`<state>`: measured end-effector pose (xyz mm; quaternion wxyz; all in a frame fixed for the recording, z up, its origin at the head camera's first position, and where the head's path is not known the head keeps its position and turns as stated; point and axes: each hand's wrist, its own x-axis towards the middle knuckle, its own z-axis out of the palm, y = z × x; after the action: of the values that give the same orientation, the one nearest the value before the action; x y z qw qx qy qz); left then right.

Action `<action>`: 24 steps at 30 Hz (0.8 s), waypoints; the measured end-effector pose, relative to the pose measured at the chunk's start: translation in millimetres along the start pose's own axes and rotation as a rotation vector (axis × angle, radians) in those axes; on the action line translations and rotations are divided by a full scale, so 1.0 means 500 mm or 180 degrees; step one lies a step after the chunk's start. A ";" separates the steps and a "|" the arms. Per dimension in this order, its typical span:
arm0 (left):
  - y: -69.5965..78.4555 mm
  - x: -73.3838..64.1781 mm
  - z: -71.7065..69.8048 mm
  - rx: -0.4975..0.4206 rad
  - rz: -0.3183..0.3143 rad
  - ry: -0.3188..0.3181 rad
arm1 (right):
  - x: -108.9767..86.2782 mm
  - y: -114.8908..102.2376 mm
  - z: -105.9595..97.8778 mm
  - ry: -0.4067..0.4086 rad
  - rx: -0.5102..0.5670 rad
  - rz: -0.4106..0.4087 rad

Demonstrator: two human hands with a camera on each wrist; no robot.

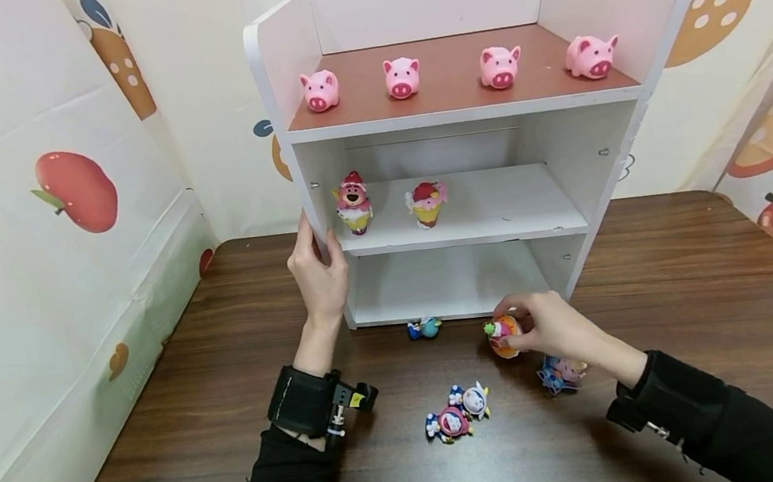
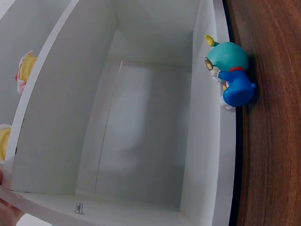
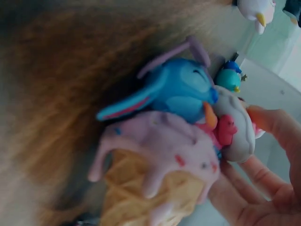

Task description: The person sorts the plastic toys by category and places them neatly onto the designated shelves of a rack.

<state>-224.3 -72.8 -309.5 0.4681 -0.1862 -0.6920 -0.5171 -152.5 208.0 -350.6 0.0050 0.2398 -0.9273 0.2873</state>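
Note:
My left hand (image 1: 323,284) grips the left side panel of a white toy shelf (image 1: 465,115), thumb on the inner side. Just in front of the shelf's bottom edge, my right hand (image 1: 557,325) pinches a small orange figurine (image 1: 510,344) with pink and green on top. In the right wrist view the held figurine (image 3: 237,136) shows a white, rounded side. Close to that hand lies a blue, long-eared figurine on an ice-cream cone (image 1: 559,374). A blue-and-teal figurine (image 1: 425,328) lies against the shelf's base, also seen in the left wrist view.
Several pink pig figurines, one a pig (image 1: 402,78), stand along the brown top board. On the middle board (image 1: 497,204) are a red-hatted bear figurine (image 1: 354,203) and an ice-cream figurine (image 1: 427,204). Two colourful figurines (image 1: 452,422) lie on the wooden table (image 1: 199,421).

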 end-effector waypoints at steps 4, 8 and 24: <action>-0.017 -0.003 0.002 -0.0013 -0.0007 0.0012 | -0.003 0.021 -0.013 -0.0172 0.0226 0.0008; -0.023 -0.004 0.002 -0.0009 0.0000 0.0018 | -0.007 0.037 -0.024 -0.0323 0.0483 -0.0061; -0.025 -0.006 0.002 0.0001 -0.0004 -0.0011 | -0.028 0.079 -0.042 -0.0264 0.0331 -0.0186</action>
<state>-232.6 -76.0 -318.7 0.4666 -0.1866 -0.6930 -0.5169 -160.3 253.9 -356.2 -0.0375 0.2784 -0.9032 0.3246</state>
